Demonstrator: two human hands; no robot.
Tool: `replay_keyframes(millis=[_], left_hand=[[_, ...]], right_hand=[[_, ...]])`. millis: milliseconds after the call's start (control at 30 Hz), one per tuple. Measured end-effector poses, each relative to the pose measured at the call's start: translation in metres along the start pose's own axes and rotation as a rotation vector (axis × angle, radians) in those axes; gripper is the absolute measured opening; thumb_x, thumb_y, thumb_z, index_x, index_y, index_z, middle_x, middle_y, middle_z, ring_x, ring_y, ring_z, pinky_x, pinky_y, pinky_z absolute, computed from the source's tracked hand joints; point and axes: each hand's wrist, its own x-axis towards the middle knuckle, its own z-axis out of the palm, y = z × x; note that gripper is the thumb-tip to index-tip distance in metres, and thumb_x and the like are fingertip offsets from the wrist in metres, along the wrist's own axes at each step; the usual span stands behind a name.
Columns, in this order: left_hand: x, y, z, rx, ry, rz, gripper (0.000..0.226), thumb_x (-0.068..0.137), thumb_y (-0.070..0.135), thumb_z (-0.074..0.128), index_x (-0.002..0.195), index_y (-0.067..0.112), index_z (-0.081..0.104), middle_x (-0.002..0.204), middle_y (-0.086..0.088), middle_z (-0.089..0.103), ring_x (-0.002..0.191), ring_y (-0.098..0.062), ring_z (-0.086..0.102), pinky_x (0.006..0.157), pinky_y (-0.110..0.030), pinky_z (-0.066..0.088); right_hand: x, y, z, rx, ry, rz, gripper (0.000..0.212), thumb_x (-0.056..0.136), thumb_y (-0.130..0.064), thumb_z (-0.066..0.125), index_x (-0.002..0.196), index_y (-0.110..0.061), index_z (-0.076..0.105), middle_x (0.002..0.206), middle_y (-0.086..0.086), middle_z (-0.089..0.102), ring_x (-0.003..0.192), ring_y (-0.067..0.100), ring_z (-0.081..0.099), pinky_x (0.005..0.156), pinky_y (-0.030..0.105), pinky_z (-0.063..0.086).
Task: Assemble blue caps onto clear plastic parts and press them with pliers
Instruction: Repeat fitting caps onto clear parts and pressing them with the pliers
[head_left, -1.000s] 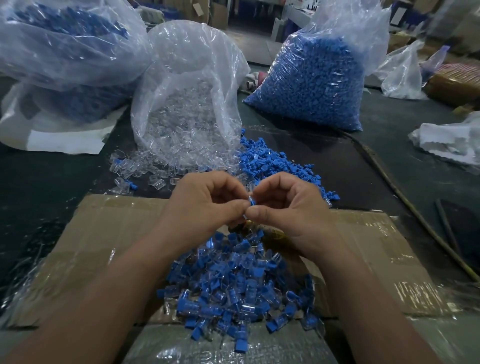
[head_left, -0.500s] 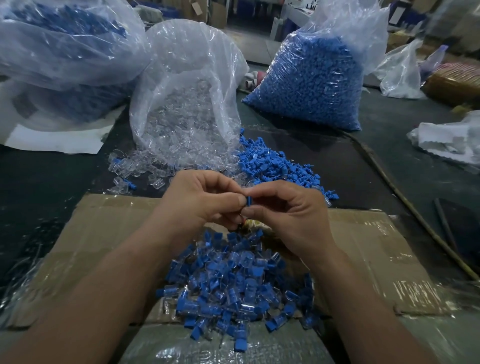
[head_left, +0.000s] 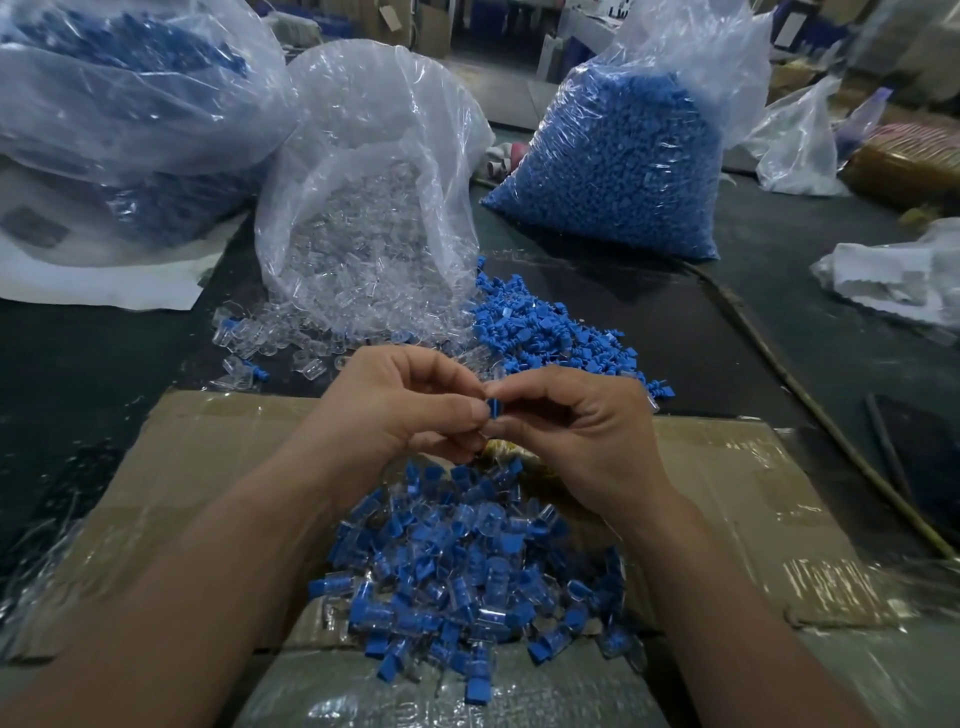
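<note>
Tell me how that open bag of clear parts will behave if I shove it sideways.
The bag of clear parts would probably crumple rather than slide: its thin film stands slack and wrinkled. Its mouth lies open on the table, with clear pieces already spilled out, so a push would likely scatter more. It looks light for its bulk, only partly filled.

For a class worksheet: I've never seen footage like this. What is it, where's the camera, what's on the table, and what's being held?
No machine here: a person works with bare hands, filmed by one camera worn on the head, looking forward and down. The left hand and right hand together pinch a small blue cap; the fingers hide whether a clear part is with it. Below, on cardboard, lies a heap of assembled pieces. Behind, a bag of clear parts spills onto the dark table, beside loose blue caps and a full bag of blue caps.
</note>
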Motion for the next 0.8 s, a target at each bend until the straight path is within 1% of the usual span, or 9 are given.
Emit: replay_keyframes(millis=[100, 267, 400, 467, 533, 600, 633, 733, 800], left_hand=[[0.001, -0.002, 0.000, 0.010, 0.002, 0.004, 0.010, 0.053, 0.006, 0.071, 0.061, 0.013, 0.071, 0.060, -0.012, 0.067, 0.051, -0.018, 0.064, 0.048, -0.023, 0.053], [0.003, -0.004, -0.002, 0.024, -0.005, 0.017, 0.010, 0.054, 0.007, 0.069, 0.062, 0.012, 0.072, 0.059, -0.011, 0.067, 0.051, -0.016, 0.064, 0.049, -0.022, 0.053], [0.002, -0.004, 0.000, 0.043, 0.007, 0.036, 0.007, 0.055, 0.008, 0.068, 0.060, 0.012, 0.071, 0.057, -0.009, 0.065, 0.050, -0.015, 0.062, 0.049, -0.021, 0.052], [0.001, -0.003, 0.000, 0.023, 0.033, 0.054, 0.005, 0.055, 0.008, 0.068, 0.059, 0.011, 0.069, 0.058, -0.008, 0.065, 0.049, -0.014, 0.061, 0.048, -0.021, 0.051], [0.002, -0.003, -0.002, 0.007, 0.087, 0.092, 0.004, 0.054, 0.009, 0.068, 0.058, 0.011, 0.069, 0.057, -0.006, 0.064, 0.049, -0.014, 0.060, 0.048, -0.020, 0.050], [0.003, -0.003, -0.005, -0.007, 0.146, 0.125, 0.005, 0.054, 0.010, 0.067, 0.057, 0.013, 0.070, 0.056, -0.004, 0.064, 0.050, -0.013, 0.059, 0.048, -0.020, 0.050], [0.004, -0.004, -0.007, -0.016, 0.172, 0.134, 0.006, 0.054, 0.010, 0.067, 0.057, 0.014, 0.070, 0.056, -0.003, 0.064, 0.050, -0.013, 0.060, 0.048, -0.020, 0.049], [0.007, -0.006, -0.011, -0.038, 0.220, 0.145, 0.008, 0.055, 0.010, 0.069, 0.058, 0.016, 0.071, 0.057, -0.003, 0.065, 0.050, -0.012, 0.060, 0.048, -0.019, 0.049], [0.008, -0.007, -0.012, -0.050, 0.227, 0.146, 0.008, 0.055, 0.010, 0.069, 0.059, 0.016, 0.071, 0.058, -0.003, 0.065, 0.051, -0.013, 0.060, 0.048, -0.019, 0.049]], right_hand=[[0.001, 0.001, 0.000, -0.008, -0.004, -0.021, 0.032, 0.067, -0.007, 0.074, 0.097, -0.012, 0.066, 0.089, -0.008, 0.067, 0.078, 0.007, 0.067, 0.072, 0.021, 0.055], [-0.001, 0.003, 0.001, -0.027, 0.005, -0.046, 0.033, 0.066, -0.005, 0.075, 0.097, -0.013, 0.066, 0.084, -0.002, 0.069, 0.078, 0.011, 0.068, 0.072, 0.026, 0.056], [-0.001, 0.001, 0.000, -0.058, -0.030, -0.024, 0.032, 0.068, -0.008, 0.075, 0.096, -0.018, 0.066, 0.084, -0.006, 0.068, 0.078, 0.006, 0.067, 0.072, 0.019, 0.054], [0.000, 0.001, -0.005, -0.098, -0.071, 0.074, 0.029, 0.070, -0.015, 0.076, 0.093, -0.029, 0.066, 0.082, -0.016, 0.067, 0.079, 0.001, 0.065, 0.073, 0.014, 0.051], [0.003, 0.003, -0.016, -0.182, -0.085, 0.246, 0.027, 0.069, -0.027, 0.075, 0.085, -0.043, 0.060, 0.080, -0.024, 0.063, 0.082, -0.006, 0.061, 0.073, 0.012, 0.050], [0.005, 0.007, -0.029, -0.310, -0.134, 0.390, 0.024, 0.067, -0.036, 0.073, 0.080, -0.046, 0.056, 0.083, -0.027, 0.059, 0.083, -0.010, 0.057, 0.073, 0.011, 0.045], [0.006, 0.009, -0.035, -0.364, -0.189, 0.449, 0.026, 0.067, -0.036, 0.073, 0.081, -0.047, 0.055, 0.086, -0.029, 0.055, 0.084, -0.011, 0.053, 0.074, 0.012, 0.040], [0.006, 0.011, -0.049, -0.448, -0.413, 0.619, 0.039, 0.068, -0.031, 0.077, 0.088, -0.050, 0.050, 0.092, -0.031, 0.047, 0.085, -0.011, 0.043, 0.070, 0.019, 0.033], [0.004, 0.011, -0.051, -0.458, -0.530, 0.695, 0.053, 0.066, -0.030, 0.080, 0.103, -0.050, 0.048, 0.095, -0.030, 0.044, 0.086, -0.009, 0.043, 0.067, 0.015, 0.032]])
